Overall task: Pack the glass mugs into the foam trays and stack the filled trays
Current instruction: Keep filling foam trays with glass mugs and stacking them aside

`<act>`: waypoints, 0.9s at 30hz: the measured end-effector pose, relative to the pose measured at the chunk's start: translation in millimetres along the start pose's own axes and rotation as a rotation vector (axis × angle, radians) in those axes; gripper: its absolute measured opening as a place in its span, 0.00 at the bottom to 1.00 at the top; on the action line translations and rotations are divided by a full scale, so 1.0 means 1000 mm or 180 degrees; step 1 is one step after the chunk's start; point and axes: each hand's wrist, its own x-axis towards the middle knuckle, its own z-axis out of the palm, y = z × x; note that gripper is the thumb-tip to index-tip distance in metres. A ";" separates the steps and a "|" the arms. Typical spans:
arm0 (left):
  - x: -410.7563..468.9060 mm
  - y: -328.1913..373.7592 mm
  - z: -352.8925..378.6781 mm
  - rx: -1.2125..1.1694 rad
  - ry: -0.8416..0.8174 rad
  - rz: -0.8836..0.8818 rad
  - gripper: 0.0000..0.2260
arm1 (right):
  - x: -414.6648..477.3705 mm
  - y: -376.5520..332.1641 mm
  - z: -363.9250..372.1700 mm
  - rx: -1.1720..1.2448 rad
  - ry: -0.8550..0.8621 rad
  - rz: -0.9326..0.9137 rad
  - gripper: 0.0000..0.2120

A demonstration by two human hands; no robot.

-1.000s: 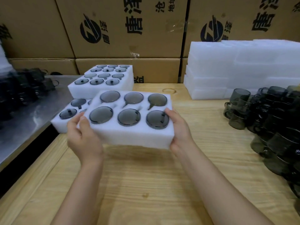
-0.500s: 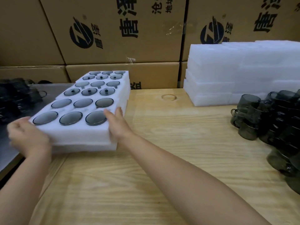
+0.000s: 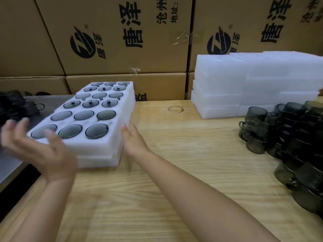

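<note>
A white foam tray [image 3: 94,149] holding six smoky glass mugs [image 3: 96,131] lies flat on a second tray [image 3: 97,161] at the left. Empty trays [image 3: 244,88] stand stacked back right, with loose mugs [image 3: 288,137] heaped nearby.

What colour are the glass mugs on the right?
The stacked glass mugs are smoky dark grey; head view.

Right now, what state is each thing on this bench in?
Near white foam tray: filled with six smoky glass mugs, stacked on another tray.
Far white foam trays: filled, stacked.
Bare white foam slabs: piled.
Loose smoky glass mugs: heaped, unpacked.
Left hand: open, blurred.
Right hand: open, fingers against tray's side.
</note>
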 end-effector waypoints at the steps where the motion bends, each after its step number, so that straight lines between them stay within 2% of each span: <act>1: -0.020 0.017 -0.002 -0.0219 -0.0121 0.0337 0.20 | -0.003 0.006 -0.011 -0.0061 0.0124 0.0033 0.22; 4: -0.091 0.072 -0.004 -0.0427 -0.0503 0.0993 0.19 | -0.014 0.027 -0.055 -0.0253 0.0632 0.0129 0.20; 6: -0.132 0.102 -0.001 -0.0565 -0.1209 0.1034 0.19 | -0.025 0.040 -0.085 -0.0254 0.0937 0.0072 0.17; 8: -0.165 0.115 0.003 -0.0493 -0.2113 0.0840 0.19 | -0.039 0.053 -0.117 -0.0204 0.1262 -0.0012 0.13; 10: -0.182 0.118 0.011 0.0060 -0.3012 0.0614 0.21 | -0.052 0.066 -0.148 -0.0149 0.1527 -0.0079 0.11; 12: -0.192 0.111 0.020 0.0960 -0.3456 0.0801 0.23 | -0.059 0.074 -0.173 -0.0232 0.1717 -0.0044 0.11; 14: -0.195 0.108 0.024 0.1266 -0.3549 0.0937 0.22 | -0.057 0.073 -0.194 -0.0220 0.1899 0.0035 0.11; 17: -0.195 0.109 0.025 0.1344 -0.3504 0.1015 0.21 | -0.033 0.049 -0.219 -0.0192 0.2236 0.0083 0.12; 20: -0.197 0.107 0.025 0.1415 -0.3458 0.1066 0.21 | 0.005 0.008 -0.245 -0.0427 0.2488 -0.0250 0.16; 24: -0.195 0.109 0.026 0.1295 -0.3460 0.1068 0.17 | 0.056 -0.047 -0.274 -0.1766 0.2523 -0.0800 0.25; 27: -0.196 0.108 0.028 0.1112 -0.3108 0.1218 0.13 | 0.087 -0.074 -0.292 -0.2735 0.2101 -0.0672 0.33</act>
